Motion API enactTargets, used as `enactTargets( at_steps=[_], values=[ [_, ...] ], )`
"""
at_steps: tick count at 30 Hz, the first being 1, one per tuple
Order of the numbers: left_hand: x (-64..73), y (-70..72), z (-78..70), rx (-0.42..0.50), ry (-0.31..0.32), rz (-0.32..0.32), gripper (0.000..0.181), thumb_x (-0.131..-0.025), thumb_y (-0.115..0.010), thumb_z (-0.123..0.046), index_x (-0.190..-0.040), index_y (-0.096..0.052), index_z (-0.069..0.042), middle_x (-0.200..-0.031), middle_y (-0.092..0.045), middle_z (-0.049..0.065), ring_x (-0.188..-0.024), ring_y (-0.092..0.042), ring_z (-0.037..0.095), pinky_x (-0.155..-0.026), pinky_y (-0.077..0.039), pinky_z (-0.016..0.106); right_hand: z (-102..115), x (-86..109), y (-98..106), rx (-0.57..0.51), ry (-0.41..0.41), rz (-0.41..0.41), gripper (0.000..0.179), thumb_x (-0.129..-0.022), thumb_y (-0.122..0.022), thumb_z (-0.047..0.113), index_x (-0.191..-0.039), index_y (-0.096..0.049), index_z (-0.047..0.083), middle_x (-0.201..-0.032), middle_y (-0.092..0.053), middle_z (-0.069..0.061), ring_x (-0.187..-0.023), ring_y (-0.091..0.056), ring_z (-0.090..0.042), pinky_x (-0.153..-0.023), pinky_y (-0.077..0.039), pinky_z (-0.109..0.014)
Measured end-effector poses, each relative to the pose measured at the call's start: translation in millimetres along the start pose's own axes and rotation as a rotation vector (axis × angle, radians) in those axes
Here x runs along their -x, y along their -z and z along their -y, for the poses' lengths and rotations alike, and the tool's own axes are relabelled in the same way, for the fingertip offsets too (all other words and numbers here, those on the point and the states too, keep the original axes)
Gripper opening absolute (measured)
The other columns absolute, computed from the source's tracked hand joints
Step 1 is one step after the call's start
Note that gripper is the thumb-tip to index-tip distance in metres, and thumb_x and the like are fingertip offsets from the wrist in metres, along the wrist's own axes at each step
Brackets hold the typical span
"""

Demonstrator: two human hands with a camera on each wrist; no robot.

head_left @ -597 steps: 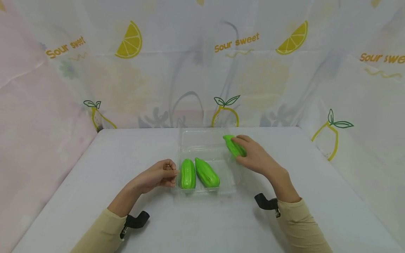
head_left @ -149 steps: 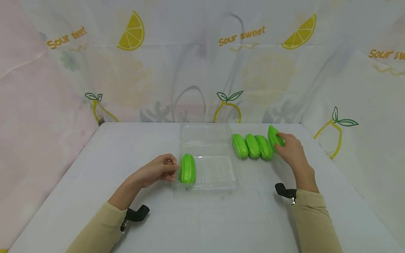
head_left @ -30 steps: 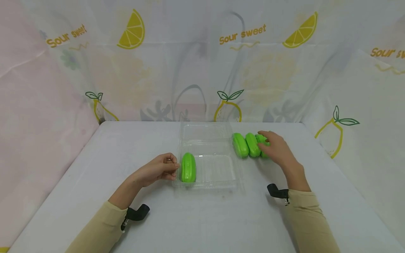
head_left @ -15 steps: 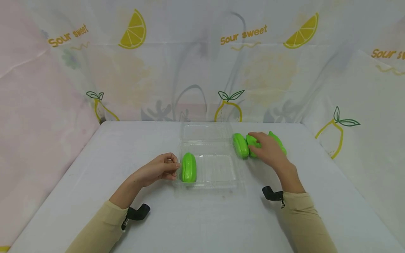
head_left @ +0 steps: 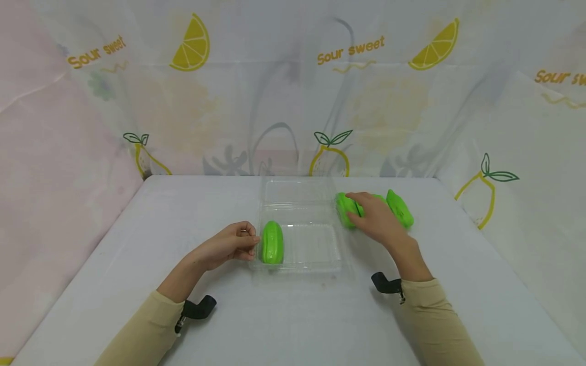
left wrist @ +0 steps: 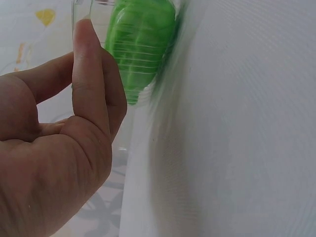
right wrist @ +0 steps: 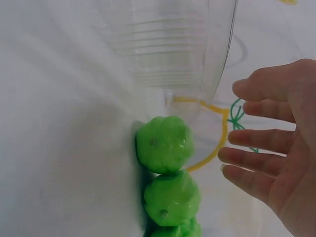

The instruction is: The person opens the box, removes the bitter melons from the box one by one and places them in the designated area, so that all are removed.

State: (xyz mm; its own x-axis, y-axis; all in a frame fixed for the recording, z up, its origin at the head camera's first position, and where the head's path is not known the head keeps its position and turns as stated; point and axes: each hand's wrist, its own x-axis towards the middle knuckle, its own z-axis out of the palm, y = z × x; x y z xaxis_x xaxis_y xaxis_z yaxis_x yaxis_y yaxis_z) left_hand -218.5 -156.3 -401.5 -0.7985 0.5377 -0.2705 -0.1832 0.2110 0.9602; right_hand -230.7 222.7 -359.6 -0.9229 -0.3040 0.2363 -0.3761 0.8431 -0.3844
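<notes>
A clear plastic clamshell box (head_left: 316, 244) lies open on the white table, one green ribbed gourd (head_left: 272, 243) standing lengthwise along its left wall. My left hand (head_left: 226, 247) pinches the box's left rim between thumb and fingers; in the left wrist view the thumb (left wrist: 89, 64) covers that edge. Right of the box, several similar gourds lie side by side. Over the left part of this row hovers my right hand (head_left: 377, 219), fingers spread, partly hiding the middle ones. In the right wrist view a gap separates its fingers from the nearest gourd (right wrist: 165, 144).
The box's lid (head_left: 297, 192) is folded back toward the far table edge. A printed cloth backdrop (head_left: 256, 101) rises behind the table (head_left: 302, 325) and along both sides. The rightmost gourd (head_left: 400, 208) sits slightly apart, angled.
Five seconds ago my right hand held the rightmost gourd; that gourd now lies released. The hand has since moved left along the row. Twenty seconds ago the box held two gourds. My left hand stays put.
</notes>
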Motion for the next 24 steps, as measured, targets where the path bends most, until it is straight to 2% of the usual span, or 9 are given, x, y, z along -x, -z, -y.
enactTargets(
  at_steps=[10,18,24],
  values=[
    [1.0,-1.1,-1.8,0.000,-0.005,-0.001,0.016,-0.101,-0.056,-0.017,-0.104,-0.045,-0.006,-0.075,-0.057,0.001,-0.068,-0.062,0.010,-0.064,-0.057,0.020,13,-1.8,-12,-0.040,0.078,-0.005,0.047,-0.095,-0.065,0.019,-0.140,-0.054,0.009,-0.139,-0.058,-0.016,-0.130,-0.054,-0.036,-0.105,-0.047,-0.054],
    [1.8,-1.2,-3.3,-0.009,-0.001,-0.012,0.018,-0.101,-0.057,-0.017,-0.105,-0.044,-0.005,-0.075,-0.057,0.001,-0.069,-0.063,0.011,-0.064,-0.057,0.020,27,-1.4,-24,-0.097,0.113,0.065,0.047,-0.096,-0.064,0.024,-0.141,-0.054,0.013,-0.142,-0.056,-0.009,-0.134,-0.052,-0.029,-0.108,-0.047,-0.049],
    [2.1,-0.4,-3.3,-0.012,-0.007,-0.006,0.021,-0.100,-0.059,-0.019,-0.105,-0.044,-0.004,-0.076,-0.057,0.002,-0.069,-0.063,0.010,-0.065,-0.058,0.020,36,0.6,-28,-0.084,0.134,0.085,0.047,-0.096,-0.064,0.026,-0.141,-0.054,0.014,-0.143,-0.056,-0.008,-0.132,-0.054,-0.029,-0.105,-0.049,-0.049]
  ],
)
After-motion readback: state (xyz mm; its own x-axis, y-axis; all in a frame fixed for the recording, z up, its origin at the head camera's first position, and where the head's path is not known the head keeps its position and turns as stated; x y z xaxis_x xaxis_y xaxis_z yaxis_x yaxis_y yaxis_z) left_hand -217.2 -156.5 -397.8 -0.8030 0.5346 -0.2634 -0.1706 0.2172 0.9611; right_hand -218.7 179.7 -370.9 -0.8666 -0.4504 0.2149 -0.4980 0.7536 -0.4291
